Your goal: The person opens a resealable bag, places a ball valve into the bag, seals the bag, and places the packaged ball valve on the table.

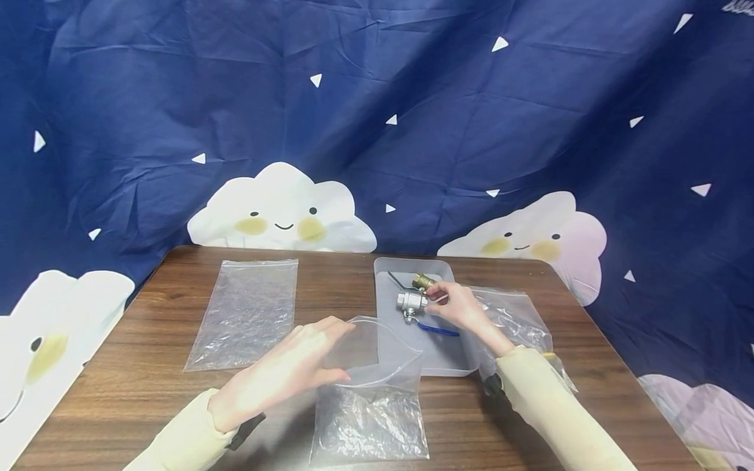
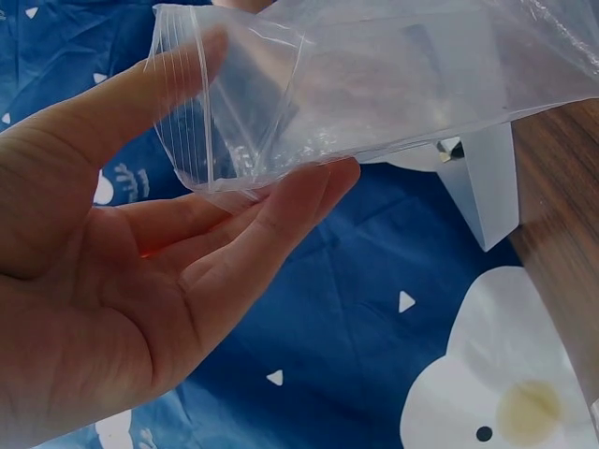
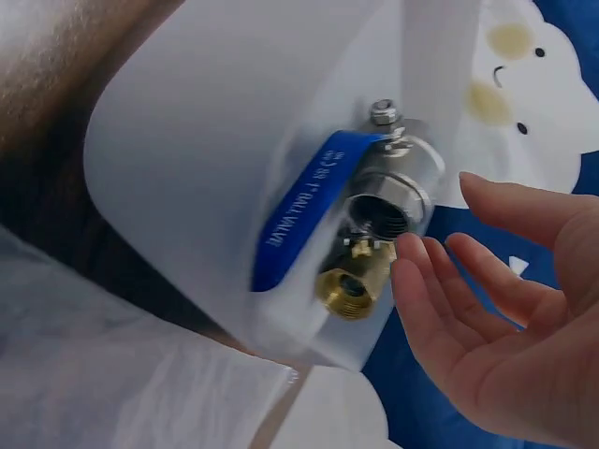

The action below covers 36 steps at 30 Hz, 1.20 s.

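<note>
My left hand holds the mouth of a clear zip bag apart, thumb and fingers set on its rim. In the left wrist view the zip bag spans between the thumb and the extended fingers. My right hand reaches into a white tray. There its fingertips are right beside a steel ball valve with a blue lever handle, thumb apart from the fingers. A brass valve lies next to the steel one, its threaded opening showing in the right wrist view.
A flat clear zip bag lies at the left of the wooden table. Another plastic bag lies to the right of the tray, partly under the right forearm. Behind the table hangs a blue cloth printed with clouds.
</note>
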Each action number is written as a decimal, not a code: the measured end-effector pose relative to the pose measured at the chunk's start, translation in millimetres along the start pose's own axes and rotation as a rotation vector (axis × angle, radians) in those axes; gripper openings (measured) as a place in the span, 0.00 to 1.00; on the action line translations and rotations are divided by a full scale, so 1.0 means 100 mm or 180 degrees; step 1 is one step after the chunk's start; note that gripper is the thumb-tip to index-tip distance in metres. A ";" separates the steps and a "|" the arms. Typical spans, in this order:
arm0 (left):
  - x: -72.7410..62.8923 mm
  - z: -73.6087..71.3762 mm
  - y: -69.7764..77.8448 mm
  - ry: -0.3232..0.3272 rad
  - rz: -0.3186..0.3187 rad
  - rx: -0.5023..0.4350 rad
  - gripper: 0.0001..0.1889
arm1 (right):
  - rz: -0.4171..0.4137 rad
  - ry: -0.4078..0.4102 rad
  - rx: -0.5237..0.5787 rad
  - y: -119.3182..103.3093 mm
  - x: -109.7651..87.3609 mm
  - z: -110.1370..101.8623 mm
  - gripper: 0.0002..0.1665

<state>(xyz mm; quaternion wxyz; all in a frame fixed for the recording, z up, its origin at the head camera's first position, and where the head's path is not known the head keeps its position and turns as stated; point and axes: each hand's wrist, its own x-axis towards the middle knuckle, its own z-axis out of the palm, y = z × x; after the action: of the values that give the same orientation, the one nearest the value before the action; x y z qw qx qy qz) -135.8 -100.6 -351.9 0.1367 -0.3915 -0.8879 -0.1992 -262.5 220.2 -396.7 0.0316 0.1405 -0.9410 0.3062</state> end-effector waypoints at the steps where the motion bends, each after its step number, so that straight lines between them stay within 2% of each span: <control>1: 0.00 0.00 0.00 -0.0003 0.0005 0.0005 0.34 | 0.0024 -0.0001 0.0007 0.01 0.02 0.01 0.20; 10: -0.02 -0.01 0.00 0.0021 0.0080 0.0044 0.32 | 0.0240 -0.0117 -0.0023 0.10 0.14 0.07 0.23; 18: 0.00 0.01 0.01 -0.0114 -0.0095 0.0016 0.35 | 0.0251 -0.0220 -0.0157 0.12 0.19 0.12 0.23; 26: 0.00 0.03 0.01 -0.0104 -0.0051 -0.0019 0.34 | 0.0236 -0.0253 -0.0247 0.14 0.22 0.14 0.22; 36: -0.01 0.04 -0.01 -0.0145 -0.0097 -0.0030 0.34 | 0.0219 -0.0244 -0.0227 0.14 0.24 0.16 0.20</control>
<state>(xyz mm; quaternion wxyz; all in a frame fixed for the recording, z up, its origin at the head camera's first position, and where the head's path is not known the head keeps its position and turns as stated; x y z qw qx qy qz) -136.1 -99.6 -355.7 0.1116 -0.3830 -0.8957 -0.1965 -288.7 215.9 -414.7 -0.0101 0.1184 -0.9561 0.2678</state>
